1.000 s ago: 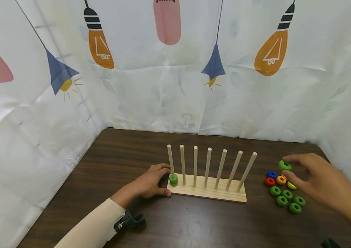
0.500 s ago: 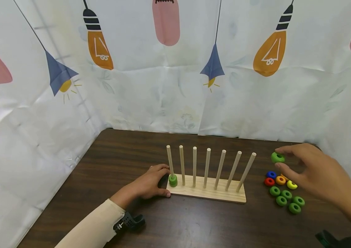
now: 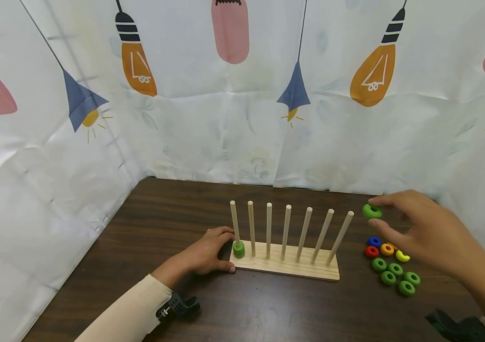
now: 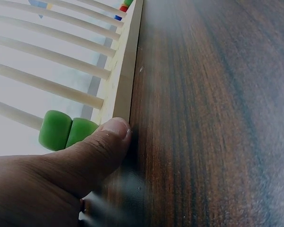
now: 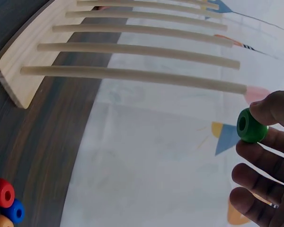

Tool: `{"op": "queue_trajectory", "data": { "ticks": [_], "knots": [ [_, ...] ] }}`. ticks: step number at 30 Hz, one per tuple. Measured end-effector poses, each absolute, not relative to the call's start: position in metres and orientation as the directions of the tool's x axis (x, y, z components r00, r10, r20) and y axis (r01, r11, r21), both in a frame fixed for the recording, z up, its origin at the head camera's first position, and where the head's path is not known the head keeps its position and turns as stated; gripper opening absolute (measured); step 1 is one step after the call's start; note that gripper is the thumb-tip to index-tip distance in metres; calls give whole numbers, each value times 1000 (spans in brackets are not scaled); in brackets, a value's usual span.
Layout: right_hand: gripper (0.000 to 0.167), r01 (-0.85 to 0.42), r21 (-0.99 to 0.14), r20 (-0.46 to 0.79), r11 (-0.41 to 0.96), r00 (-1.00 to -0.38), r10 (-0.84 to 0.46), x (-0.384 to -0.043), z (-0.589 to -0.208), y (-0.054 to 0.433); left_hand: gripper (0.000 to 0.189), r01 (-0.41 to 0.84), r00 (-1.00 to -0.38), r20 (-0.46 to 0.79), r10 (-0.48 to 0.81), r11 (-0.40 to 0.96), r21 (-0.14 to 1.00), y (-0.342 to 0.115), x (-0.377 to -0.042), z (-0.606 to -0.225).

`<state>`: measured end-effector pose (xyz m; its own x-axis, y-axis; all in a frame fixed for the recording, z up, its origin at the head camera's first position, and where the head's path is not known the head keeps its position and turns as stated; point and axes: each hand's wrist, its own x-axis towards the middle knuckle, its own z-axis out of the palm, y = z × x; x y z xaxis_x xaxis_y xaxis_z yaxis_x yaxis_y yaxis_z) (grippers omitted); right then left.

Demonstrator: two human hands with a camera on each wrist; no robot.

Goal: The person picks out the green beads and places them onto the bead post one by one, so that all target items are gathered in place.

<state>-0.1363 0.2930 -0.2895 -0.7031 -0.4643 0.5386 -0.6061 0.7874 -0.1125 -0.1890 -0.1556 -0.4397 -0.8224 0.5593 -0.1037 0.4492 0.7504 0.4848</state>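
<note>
Left hand [image 3: 199, 251] grips the pegboard [image 3: 291, 266] at its left end, thumb on the near edge. Leftmost peg [image 3: 235, 221]: two rings [image 3: 238, 251] (green). Green ring [image 3: 370, 215], right of the last peg: clamped between thumb and index finger of the right hand [image 3: 424, 230], above the loose rings [image 3: 398, 273].

- Green bead [image 3: 367, 213]: round, drilled through, raised, pinched between the right hand's [image 3: 424, 228] thumb and fingers, beside the rightmost peg [image 3: 340, 237].
- Pale wooden board [image 3: 276, 264]: flat, seven upright pegs, its left end touched by the left hand [image 3: 199, 254].
- Two green beads [image 3: 238, 253]: stacked on the leftmost peg [image 3: 235, 218].
- Loose beads [image 3: 388, 282]: green, red, blue, orange, yellow, clustered right of the board.
</note>
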Motion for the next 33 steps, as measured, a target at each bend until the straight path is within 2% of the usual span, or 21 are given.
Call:
{"op": "queue_trajectory", "data": {
  "ticks": [5, 15, 33],
  "knots": [
    [46, -608, -128, 539, 784, -706, -460, -136, -286, 286, 69, 446, -825, -108, 555, 756, 479, -156, -189, -440],
    [49, -646, -135, 567, 751, -672, -476, -140, -282, 278, 69, 443, -825, -114, 554, 759, 477, -155, -188, -439],
    [35, -704, -160, 573, 692, -637, -516, -145, -286, 263, 69, 460, -821, -97, 562, 753, 471, -156, -189, -441]
  ]
}}
